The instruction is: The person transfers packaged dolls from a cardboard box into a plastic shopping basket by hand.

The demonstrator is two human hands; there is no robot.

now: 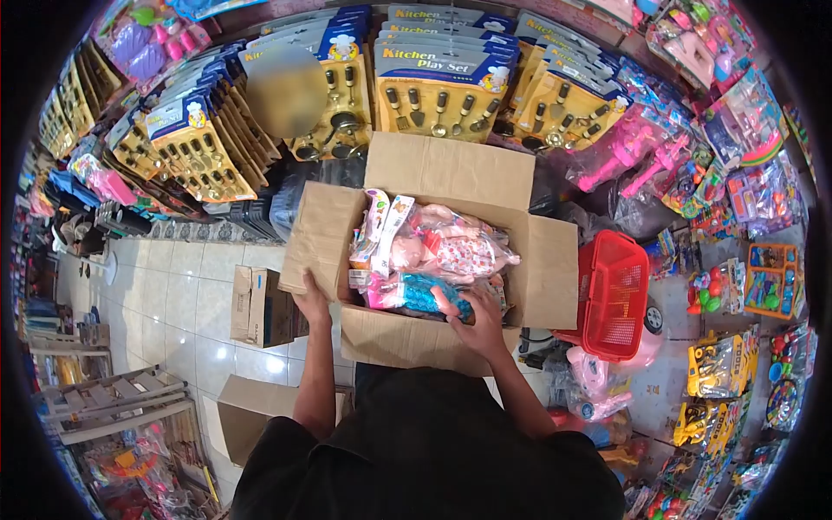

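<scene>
An open cardboard box point(451, 173) stands in front of me, filled with packaged dolls in clear plastic bags. My left hand point(312, 293) grips the box's left flap at its lower edge. My right hand point(472, 319) reaches into the box near its front wall and rests on a blue packaged toy point(416, 290). A doll in pink-patterned clothes point(455, 247) lies on top of the pile. Whether the right hand's fingers close around the blue package is hard to tell.
Rows of yellow Kitchen Play Set cards point(442, 87) hang behind the box. A red plastic basket point(615, 295) sits to the right, with pink toys point(598, 386) below it. Smaller cardboard boxes point(260, 303) stand on the tiled floor at left. Toy packs cover the right wall.
</scene>
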